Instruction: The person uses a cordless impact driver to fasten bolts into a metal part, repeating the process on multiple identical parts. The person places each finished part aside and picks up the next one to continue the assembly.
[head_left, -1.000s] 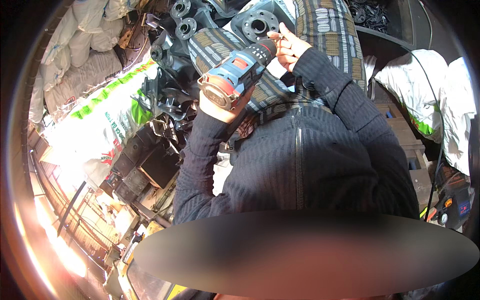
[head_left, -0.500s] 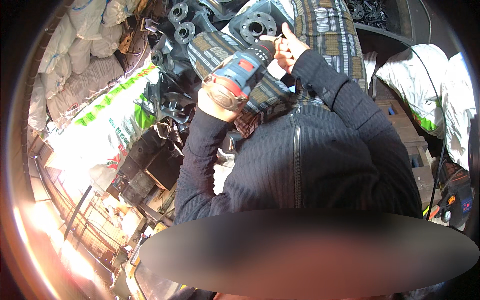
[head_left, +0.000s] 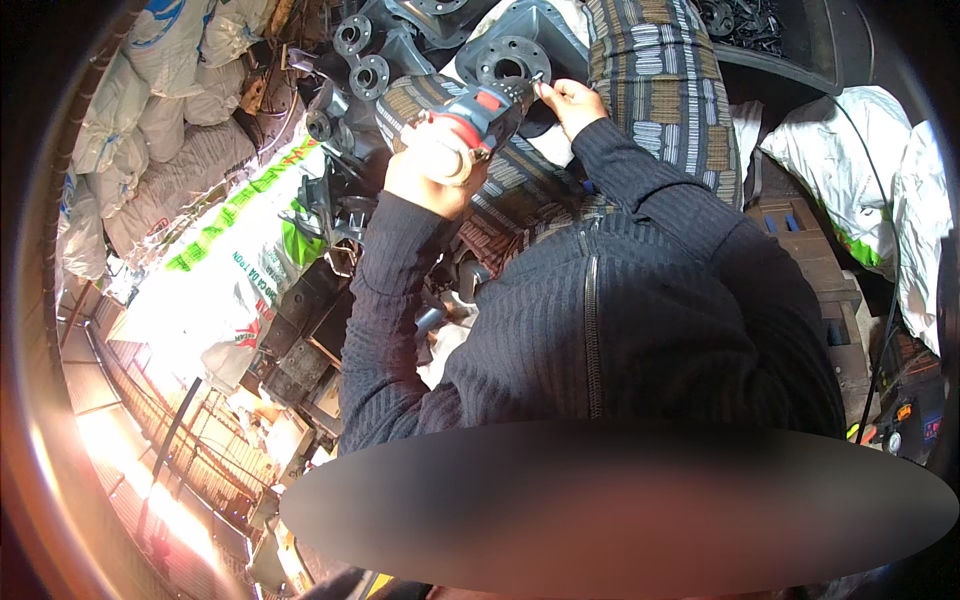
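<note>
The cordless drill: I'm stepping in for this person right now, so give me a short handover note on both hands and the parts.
Left hand: gripping the blue and red cordless drill, its nose aimed at the grey flanged fitting.
Right hand: fingertips at the drill's tip, beside the flange face.
Parts: the fitting rests against the striped cushion; more grey flanged fittings lie to the left, white sacks beyond.
Done: drill lined up on the flange.
Left: cannot tell whether any fastener is driven; the tip is too small to see.
</note>
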